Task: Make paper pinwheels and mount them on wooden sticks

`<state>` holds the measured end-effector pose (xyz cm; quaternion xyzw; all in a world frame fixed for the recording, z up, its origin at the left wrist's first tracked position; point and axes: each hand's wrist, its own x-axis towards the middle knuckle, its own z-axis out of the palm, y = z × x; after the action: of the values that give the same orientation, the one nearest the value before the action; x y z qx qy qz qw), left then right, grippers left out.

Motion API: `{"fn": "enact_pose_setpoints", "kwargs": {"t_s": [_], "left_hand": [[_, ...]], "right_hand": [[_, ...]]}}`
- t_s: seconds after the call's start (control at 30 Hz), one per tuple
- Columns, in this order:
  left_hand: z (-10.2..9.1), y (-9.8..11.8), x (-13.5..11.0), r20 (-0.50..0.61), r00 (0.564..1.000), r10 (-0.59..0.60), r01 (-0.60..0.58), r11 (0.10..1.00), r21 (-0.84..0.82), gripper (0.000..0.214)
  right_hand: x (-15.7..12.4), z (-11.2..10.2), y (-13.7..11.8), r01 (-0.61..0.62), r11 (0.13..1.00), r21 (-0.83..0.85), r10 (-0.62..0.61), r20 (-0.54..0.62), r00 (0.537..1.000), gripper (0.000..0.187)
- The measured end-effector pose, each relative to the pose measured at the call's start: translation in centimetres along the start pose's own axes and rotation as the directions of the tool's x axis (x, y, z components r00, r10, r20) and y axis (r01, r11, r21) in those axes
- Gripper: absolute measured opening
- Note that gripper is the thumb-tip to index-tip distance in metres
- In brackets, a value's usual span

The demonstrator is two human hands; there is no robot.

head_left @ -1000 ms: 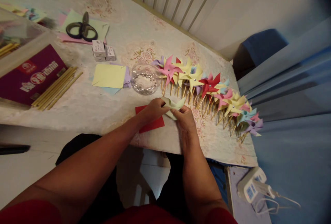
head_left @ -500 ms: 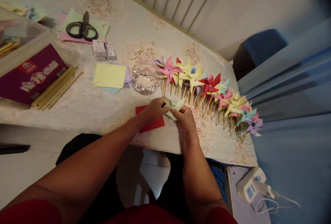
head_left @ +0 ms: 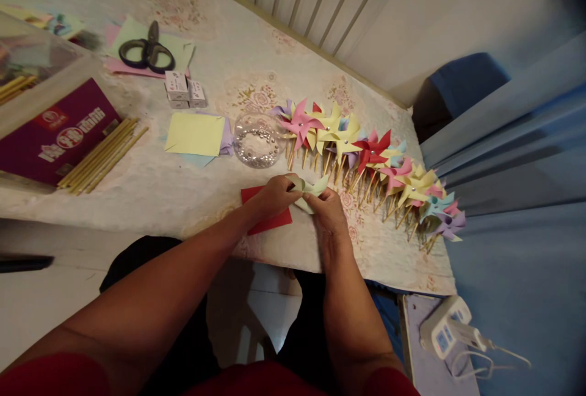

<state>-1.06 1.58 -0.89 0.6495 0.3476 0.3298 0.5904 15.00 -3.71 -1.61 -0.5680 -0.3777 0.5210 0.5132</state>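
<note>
A pale green paper pinwheel is pinched between both hands just above the table's near edge. The left hand is closed on its left side with fingertips together, and the right hand is closed on its lower right part. Under the left hand a red paper square lies flat, its near corner close to the edge of the table.

Just beyond the hands, a row of finished pinwheels on wooden sticks runs diagonally toward the table's right end, where the last ones reach the corner. A clear dish of silver pins stands just beside the row's left end, near the hands. Bare tabletop is left between the red square and a bundle of wooden sticks farther left. Scissors lie well apart, toward the far side.
</note>
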Motion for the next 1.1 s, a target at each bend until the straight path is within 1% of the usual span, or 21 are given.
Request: {"fn": "enact_pose_setpoints", "kwargs": {"t_s": [0.2,0.43,0.67,0.77,0.97,1.1], "left_hand": [[0.03,0.04,0.03,-0.034,0.999,-0.033,0.034,0.999,0.033,0.01],[-0.08,0.1,0.05,-0.029,0.996,-0.083,0.081,0.994,-0.067,0.007],[-0.04,0.15,0.11,0.026,0.997,-0.076,0.079,0.987,-0.143,0.013],[-0.01,0.15,0.06,0.024,0.997,-0.079,0.082,0.984,-0.156,0.015],[-0.05,0.1,0.02,0.019,0.997,-0.069,0.071,0.986,-0.15,0.01],[-0.02,0.05,0.06,0.026,0.998,-0.063,0.067,0.978,-0.199,0.012]], "right_hand": [[-0.01,0.28,-0.32,0.009,1.0,-0.003,-0.009,-0.024,1.0,0.032],[-0.07,0.31,-0.62,-0.023,0.999,0.046,0.022,0.004,1.0,0.034],[-0.16,0.43,-1.03,-0.025,0.999,0.029,0.025,0.024,0.999,0.035],[-0.14,0.46,-1.02,-0.027,0.999,0.022,0.027,0.012,1.0,0.034],[-0.04,0.5,-0.85,-0.022,1.0,-0.005,0.022,-0.022,1.0,0.031],[0.01,0.55,-0.7,-0.008,1.0,-0.003,0.008,-0.03,1.0,0.029]]}}
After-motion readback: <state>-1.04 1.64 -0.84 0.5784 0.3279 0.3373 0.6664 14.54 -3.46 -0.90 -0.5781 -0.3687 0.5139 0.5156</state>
